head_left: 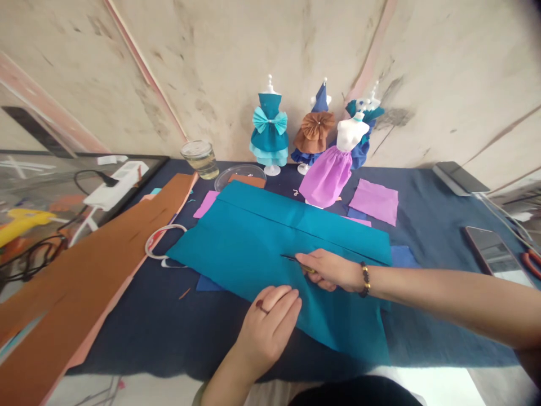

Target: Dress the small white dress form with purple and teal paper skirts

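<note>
The teal fabric [240, 242] lies directly beneath my fingers on the bench [160, 321], its long axis running left to right with the right end slanted nearer. A folded strip borders its far edge. Governing relation: the blades of the small scissors [291, 258] lie over the middle of the fabric, pointing left, roughly along that axis; my right hand [327, 269] is nearer the folded strip.

Right-hand pose: forearm enters from the right, wrist low, fingers clenched around the scissor handles. Whether the blades are parted cannot be told.

Left-hand pose: my left hand [270, 321] rests palm down at the near edge, fingers together; the thumb is hidden, so I cannot tell whether they pinch the fabric.
</note>
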Tool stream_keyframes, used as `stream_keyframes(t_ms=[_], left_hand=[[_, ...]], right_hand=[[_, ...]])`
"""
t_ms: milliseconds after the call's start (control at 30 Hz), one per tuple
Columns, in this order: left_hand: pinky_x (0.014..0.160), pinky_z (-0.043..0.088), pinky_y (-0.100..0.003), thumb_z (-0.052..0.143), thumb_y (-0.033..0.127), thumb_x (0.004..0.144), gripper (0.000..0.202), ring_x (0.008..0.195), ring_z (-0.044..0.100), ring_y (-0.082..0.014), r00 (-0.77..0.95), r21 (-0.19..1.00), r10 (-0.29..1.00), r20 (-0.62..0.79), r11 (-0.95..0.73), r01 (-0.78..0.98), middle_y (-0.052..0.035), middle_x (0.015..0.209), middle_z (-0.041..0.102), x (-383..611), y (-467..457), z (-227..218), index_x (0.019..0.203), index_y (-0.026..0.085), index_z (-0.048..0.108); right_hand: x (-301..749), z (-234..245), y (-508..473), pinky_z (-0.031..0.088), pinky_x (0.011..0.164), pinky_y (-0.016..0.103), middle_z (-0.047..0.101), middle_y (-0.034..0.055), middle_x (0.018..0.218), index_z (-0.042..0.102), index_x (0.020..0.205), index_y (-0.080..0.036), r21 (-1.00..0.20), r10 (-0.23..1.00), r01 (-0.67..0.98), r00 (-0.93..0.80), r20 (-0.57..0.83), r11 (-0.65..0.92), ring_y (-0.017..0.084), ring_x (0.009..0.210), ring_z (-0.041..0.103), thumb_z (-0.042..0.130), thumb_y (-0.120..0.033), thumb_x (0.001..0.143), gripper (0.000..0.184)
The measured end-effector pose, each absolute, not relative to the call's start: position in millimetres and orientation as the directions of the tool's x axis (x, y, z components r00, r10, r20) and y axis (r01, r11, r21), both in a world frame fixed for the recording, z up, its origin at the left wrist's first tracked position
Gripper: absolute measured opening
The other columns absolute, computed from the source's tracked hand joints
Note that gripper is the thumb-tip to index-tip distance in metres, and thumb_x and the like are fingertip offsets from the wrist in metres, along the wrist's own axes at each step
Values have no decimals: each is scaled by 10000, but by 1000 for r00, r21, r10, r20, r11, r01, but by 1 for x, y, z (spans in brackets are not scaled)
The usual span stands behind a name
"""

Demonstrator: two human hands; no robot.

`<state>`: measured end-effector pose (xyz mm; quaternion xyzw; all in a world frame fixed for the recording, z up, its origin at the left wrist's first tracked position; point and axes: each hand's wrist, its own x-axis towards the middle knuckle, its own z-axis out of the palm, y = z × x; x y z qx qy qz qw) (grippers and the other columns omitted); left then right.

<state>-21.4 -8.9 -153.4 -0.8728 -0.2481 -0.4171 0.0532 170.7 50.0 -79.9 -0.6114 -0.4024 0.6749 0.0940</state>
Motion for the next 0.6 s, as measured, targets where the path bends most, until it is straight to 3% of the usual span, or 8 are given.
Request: stream_keyframes(t_ms=[133,267,367,500,600], left_hand=[[875,523,-410,503,7,885,282,1073,627,-248,528,117,419,739,-852,511,-133,1070,726,-25,-6,-149,1108,97,650],[874,481,-451,436,-31,844,383,1068,613,-284,546,44,506,667,-759,650,-151,1108,711,-42,4,-142,1141,105,637],[873,459,-454,470,-13,832,346,1035,619,-288,541,14,543,643,-714,700,-141,1070,717,-57,12,-138,1102,117,641],[874,448,-440,509,3,841,227,1004,636,-264,567,-1,492,660,-754,656,-97,972,735,-66,18,-137,934,157,647],[853,451,-424,506,-8,836,223,963,650,-243,549,23,469,692,-775,632,-82,903,737,-66,18,-138,920,151,639]], right_hand=[[171,-78,50,194,329,138,320,-108,455,462,706,-169,-648,616,387,-221,-756,-656,14,317,248,351,-440,1028,435],[174,-77,49,206,330,144,321,-106,460,488,733,-160,-636,599,397,-230,-767,-662,17,319,249,329,-479,1026,462],[175,-78,49,216,333,142,318,-105,466,497,748,-156,-643,594,400,-256,-763,-653,19,328,252,334,-496,1021,465],[172,-80,52,219,328,137,323,-106,471,491,754,-161,-655,603,401,-264,-752,-641,18,331,255,360,-538,1002,470],[170,-80,53,223,326,131,340,-105,482,480,755,-164,-653,598,407,-271,-755,-639,13,327,266,362,-554,996,474]])
